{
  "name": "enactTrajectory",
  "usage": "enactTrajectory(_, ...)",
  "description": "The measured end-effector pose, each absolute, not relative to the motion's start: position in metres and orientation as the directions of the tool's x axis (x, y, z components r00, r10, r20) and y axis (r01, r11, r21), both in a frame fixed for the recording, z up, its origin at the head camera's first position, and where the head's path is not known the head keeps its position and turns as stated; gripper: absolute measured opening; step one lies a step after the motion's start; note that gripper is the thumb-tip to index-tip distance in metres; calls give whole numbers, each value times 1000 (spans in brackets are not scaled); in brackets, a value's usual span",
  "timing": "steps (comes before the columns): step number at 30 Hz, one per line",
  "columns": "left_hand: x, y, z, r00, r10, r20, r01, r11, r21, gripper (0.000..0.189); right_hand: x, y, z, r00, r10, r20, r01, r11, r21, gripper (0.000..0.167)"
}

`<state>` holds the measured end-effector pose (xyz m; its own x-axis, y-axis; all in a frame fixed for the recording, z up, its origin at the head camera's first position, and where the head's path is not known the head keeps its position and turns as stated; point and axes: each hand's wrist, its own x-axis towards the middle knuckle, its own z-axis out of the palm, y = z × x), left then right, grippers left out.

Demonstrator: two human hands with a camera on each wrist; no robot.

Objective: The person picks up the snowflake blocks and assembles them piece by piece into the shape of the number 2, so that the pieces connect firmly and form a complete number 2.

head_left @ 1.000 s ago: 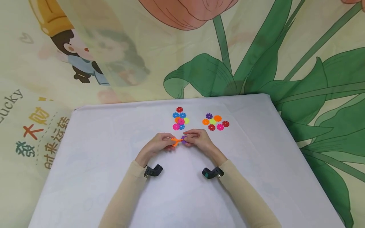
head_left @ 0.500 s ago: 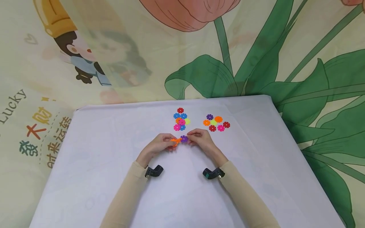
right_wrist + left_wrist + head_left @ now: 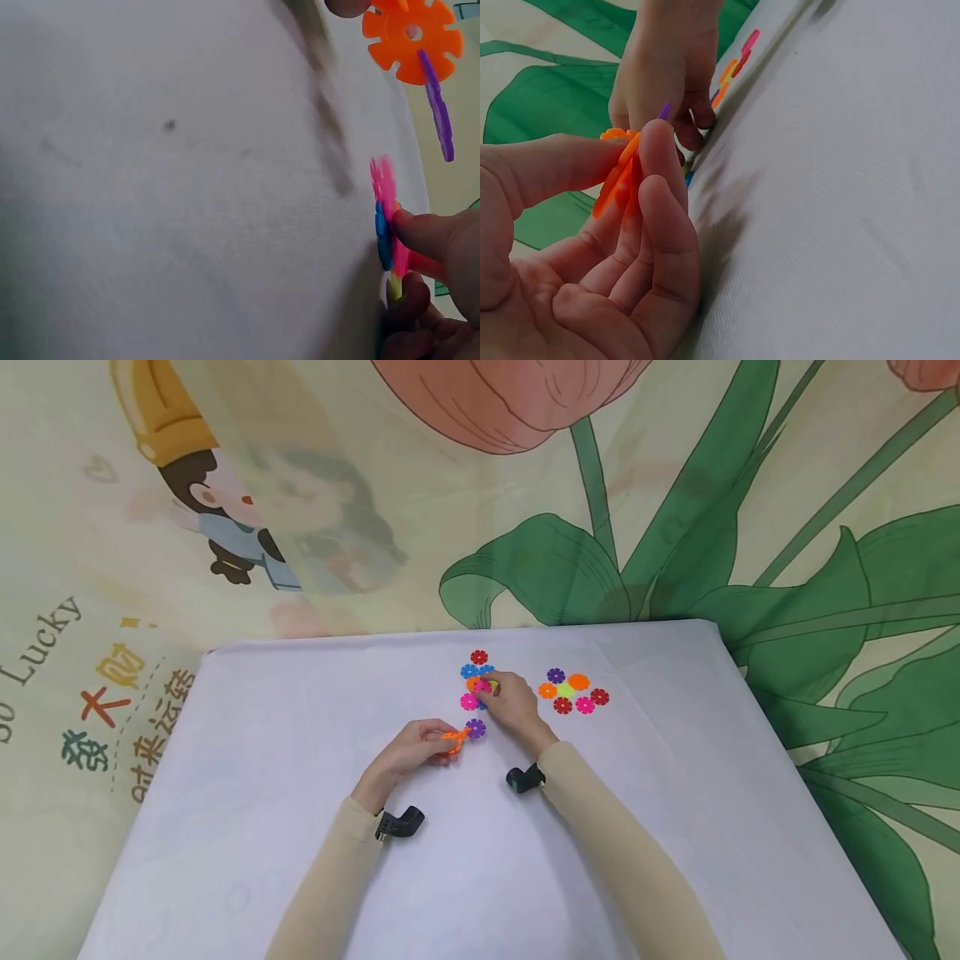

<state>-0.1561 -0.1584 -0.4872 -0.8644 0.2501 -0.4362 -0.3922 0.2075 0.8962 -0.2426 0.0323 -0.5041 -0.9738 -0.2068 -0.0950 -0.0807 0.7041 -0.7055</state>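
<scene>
My left hand [image 3: 416,745] pinches a joined piece of orange snowflake discs [image 3: 617,184] between thumb and fingers. A purple snowflake disc [image 3: 476,728] is slotted into it, edge-on in the right wrist view, and sticks out to the right. My right hand [image 3: 517,703] is over the middle group of discs, thumb and fingertips at a pink snowflake disc [image 3: 400,259] on top. In the right wrist view the thumb presses against that disc and the other fingers curl below it. Blue disc [image 3: 383,236] and yellow disc edges show beside it, partly covered by the hand.
Red [image 3: 479,657], blue [image 3: 469,671] and pink discs [image 3: 468,702] lie around my right hand. To the right is a second group, with purple [image 3: 556,676], orange [image 3: 578,682] and red discs [image 3: 599,697]. A white cloth [image 3: 315,693] covers the table, with a printed curtain [image 3: 360,602] behind.
My right hand has let go of the purple disc and moved up and slightly left to the middle group. My left hand still holds the joined orange and purple piece, barely moved.
</scene>
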Motion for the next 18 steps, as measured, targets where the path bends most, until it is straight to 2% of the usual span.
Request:
enactTrajectory(4,-154,-161,-488,-871,239,-429,-394,183,901,24,-241,28,-504,-982,-178,-64,-79,692,-718,28)
enactTrajectory(9,-156,-162,-488,-881,243,-406,-377,157,913,25,-230,42,-502,-978,-210,2,-111,512,-852,13)
enactTrajectory(13,-156,-163,-489,-883,225,-411,-381,165,910,27,-215,60,-502,-965,-263,-9,-94,377,-922,9)
enactTrajectory(18,-156,-163,-488,-886,196,-419,-391,167,905,26,-199,74,-504,-945,-323,-56,-47,303,-952,8)
